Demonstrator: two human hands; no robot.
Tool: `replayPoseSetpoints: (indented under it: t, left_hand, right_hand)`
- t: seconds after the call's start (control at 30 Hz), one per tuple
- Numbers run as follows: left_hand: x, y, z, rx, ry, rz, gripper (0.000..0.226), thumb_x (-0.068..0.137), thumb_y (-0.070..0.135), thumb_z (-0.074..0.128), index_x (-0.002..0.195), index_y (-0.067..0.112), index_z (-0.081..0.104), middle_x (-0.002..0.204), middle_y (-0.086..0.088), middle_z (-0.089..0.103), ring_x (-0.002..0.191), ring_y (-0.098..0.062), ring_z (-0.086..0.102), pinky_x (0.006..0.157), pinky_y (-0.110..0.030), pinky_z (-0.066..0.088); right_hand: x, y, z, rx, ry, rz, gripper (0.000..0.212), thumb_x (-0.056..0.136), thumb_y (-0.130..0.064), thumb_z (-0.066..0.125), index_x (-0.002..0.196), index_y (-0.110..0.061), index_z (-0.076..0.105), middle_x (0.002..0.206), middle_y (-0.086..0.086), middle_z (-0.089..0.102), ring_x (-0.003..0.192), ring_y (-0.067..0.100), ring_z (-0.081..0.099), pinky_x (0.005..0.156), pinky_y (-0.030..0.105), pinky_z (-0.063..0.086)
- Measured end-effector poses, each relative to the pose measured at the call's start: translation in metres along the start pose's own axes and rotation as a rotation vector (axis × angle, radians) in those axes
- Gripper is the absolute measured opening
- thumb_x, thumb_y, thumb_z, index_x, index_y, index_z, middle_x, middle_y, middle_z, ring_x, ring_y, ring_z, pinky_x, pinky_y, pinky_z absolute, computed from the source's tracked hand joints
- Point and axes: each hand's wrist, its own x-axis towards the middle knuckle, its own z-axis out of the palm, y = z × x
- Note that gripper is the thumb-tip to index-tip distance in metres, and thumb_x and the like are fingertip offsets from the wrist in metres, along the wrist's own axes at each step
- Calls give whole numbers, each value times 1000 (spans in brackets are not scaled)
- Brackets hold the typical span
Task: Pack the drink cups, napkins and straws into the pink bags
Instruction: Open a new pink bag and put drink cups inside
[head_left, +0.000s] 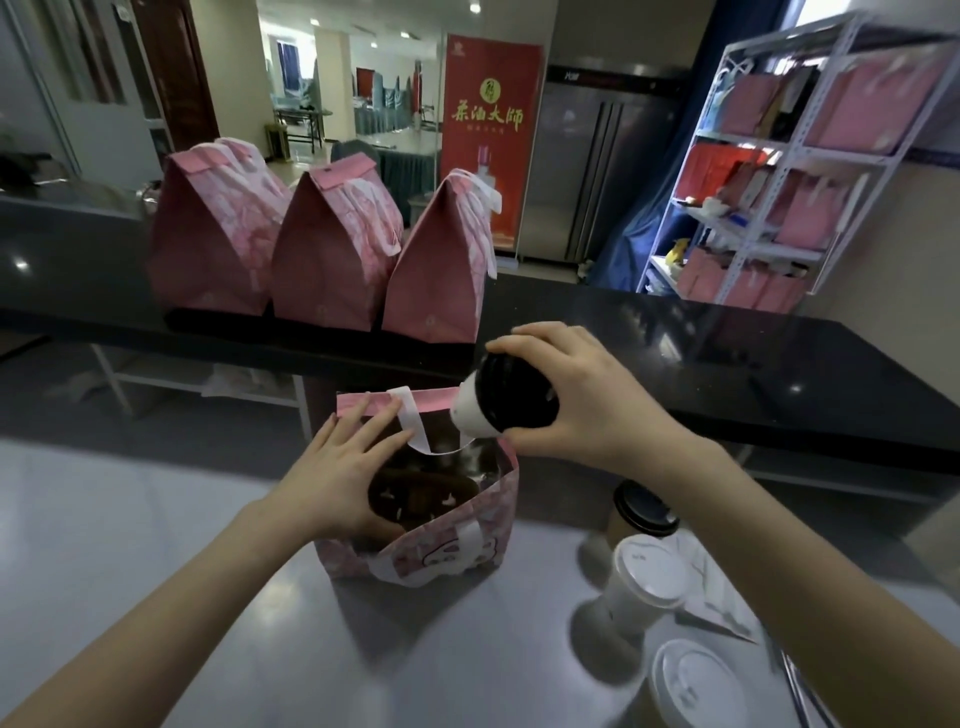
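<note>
An open pink bag (457, 540) stands on the steel table (156, 519) in front of me. My left hand (337, 473) grips its left rim and holds the mouth apart. My right hand (576, 395) holds a white cup with a black lid (504, 402), tilted, just over the bag's right rim. Dark contents show inside the bag. To the right stand a brown cup with a black lid (641, 512) and two white-lidded cups (647, 571) (696, 686). White napkins (719, 597) lie beside them, partly hidden by my right arm.
Three closed pink bags (213, 234) (332, 249) (436, 270) stand in a row on the black counter (779, 374) behind the table. A white shelf rack (779, 171) with more pink bags is at the back right. A red banner (491, 135) stands behind.
</note>
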Motion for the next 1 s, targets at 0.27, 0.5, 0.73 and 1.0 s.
replayPoseSetpoints:
  t: [0.27,0.5,0.73,1.0]
  left_hand:
    - [-6,-7,-14,75,-38,-4,108,61,85,46,152,38,10,161,6,-17,141,-15,-32,117,-43,-12]
    - [-9,-9,-36,273,-26,245,91,65,77,52,146,42,28,161,12,7,140,-10,-30,103,-50,-34]
    - [-28,-8,-33,180,-45,200,108,60,85,47,150,44,3,161,9,7,140,-14,-34,109,-54,-26]
    - [-37,-2,-41,18,209,214,76,51,75,64,106,27,42,104,9,34,98,-10,36,114,-51,26]
  right_hand:
    - [15,-24,99,-182,-294,-59,79,71,-43,74,140,-30,36,135,3,40,125,22,34,86,36,48]
    - [-19,-8,116,-145,-335,-62,82,72,-46,72,142,-32,31,141,-1,34,127,20,31,87,33,48]
    - [-30,-5,115,-87,-336,-4,81,72,-47,71,140,-37,30,140,-8,32,125,14,28,83,24,44]
    - [6,-44,148,-61,-286,-38,85,73,-44,73,144,-31,30,142,-1,33,129,20,28,90,40,51]
